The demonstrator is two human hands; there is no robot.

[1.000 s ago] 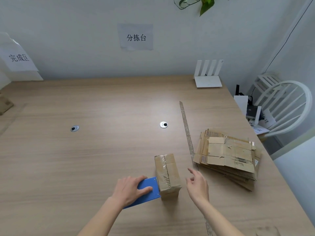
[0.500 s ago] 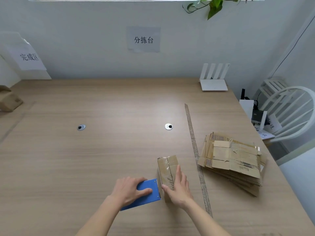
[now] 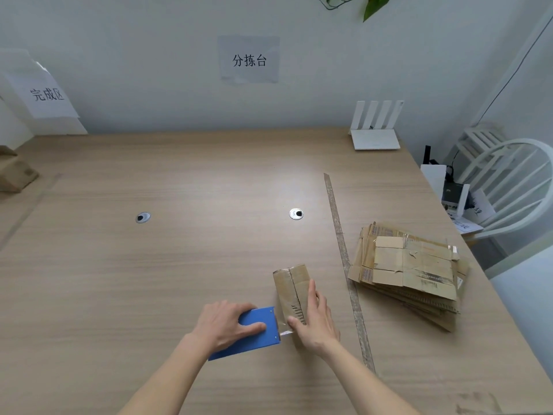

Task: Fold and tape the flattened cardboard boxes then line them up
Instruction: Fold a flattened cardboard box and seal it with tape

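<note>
- Wall sign (image 3: 249,60) at 12 o'clock read 分拣台; 2nd sign (image 3: 47,94) at 10 o'clock read 完成区. Print on the cardboard was too small to read.
- Left hand (image 3: 223,323) lay on a blue tool (image 3: 254,332), fingers loosely curled over its top, thumb along its right part; grip looked light, holding it down on the table (image 3: 149,280).
- Right hand (image 3: 314,320) lay flat on the box (image 3: 291,290), fingers straight and together, pointing to 12 o'clock, thumb spread toward the tool; pressing, not gripping.
- Box stood at 6 o'clock on the table, closed, top seam running toward 12 o'clock under clear tape; its near half was under the right hand, far half bare.
- Tool's right edge sat just beside the box's near left corner, w/ a bit of shiny tape between them.
- Tape strip (image 3: 344,259) on the table ran from 1 o'clock down to 5 o'clock, right of the box, apart from it.
- Flat stack (image 3: 413,271) of cardboard lay at 3 o'clock, beyond the strip, well apart from both hands.
- One more box (image 3: 15,175) sat at 9 o'clock at the table's left edge.
- White router (image 3: 376,131) stood at 1 o'clock by the wall.
</note>
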